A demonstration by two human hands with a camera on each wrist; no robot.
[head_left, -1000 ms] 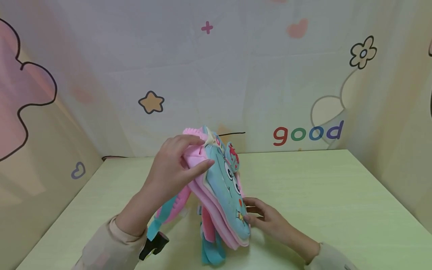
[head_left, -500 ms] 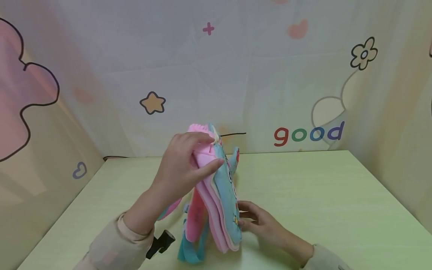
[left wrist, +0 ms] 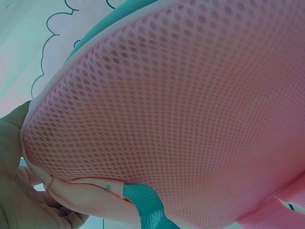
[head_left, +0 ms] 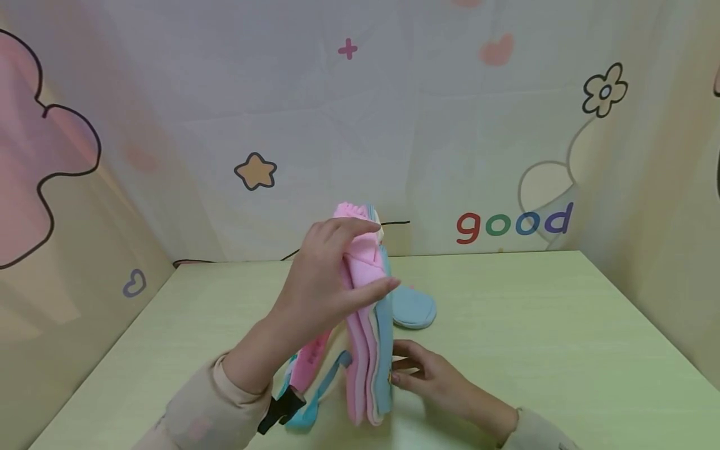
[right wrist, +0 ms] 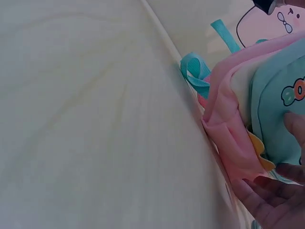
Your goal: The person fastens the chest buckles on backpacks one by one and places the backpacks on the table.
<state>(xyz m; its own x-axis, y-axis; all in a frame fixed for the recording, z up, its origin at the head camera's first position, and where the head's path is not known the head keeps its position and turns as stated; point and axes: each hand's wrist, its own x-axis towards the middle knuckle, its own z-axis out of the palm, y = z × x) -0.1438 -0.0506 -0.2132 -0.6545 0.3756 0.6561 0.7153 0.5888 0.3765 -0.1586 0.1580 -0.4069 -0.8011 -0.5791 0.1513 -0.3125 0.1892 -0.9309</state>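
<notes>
A small child's backpack (head_left: 362, 350), pink with a light-blue front panel, stands upright on the table, its narrow side facing me. My left hand (head_left: 332, 275) holds its upper side, thumb toward the front and fingers over the top. In the left wrist view the pink mesh back (left wrist: 162, 109) fills most of the picture. My right hand (head_left: 433, 378) is at the lower front; in the right wrist view the thumb lies against the blue panel (right wrist: 274, 126) and the fingers reach round the pink side. A rounded blue flap (head_left: 414, 307) sticks out beyond the front.
A black buckle (head_left: 282, 409) and teal straps (head_left: 304, 417) hang to the left of the backpack, by the left sleeve. The pale green table (head_left: 523, 312) extends on both sides. A printed curtain (head_left: 394, 125) encloses the back and sides.
The backpack has turned, so its printed front no longer shows and its side faces me. Its top and my left hand have moved right; the right hand has shifted slightly left and down.
</notes>
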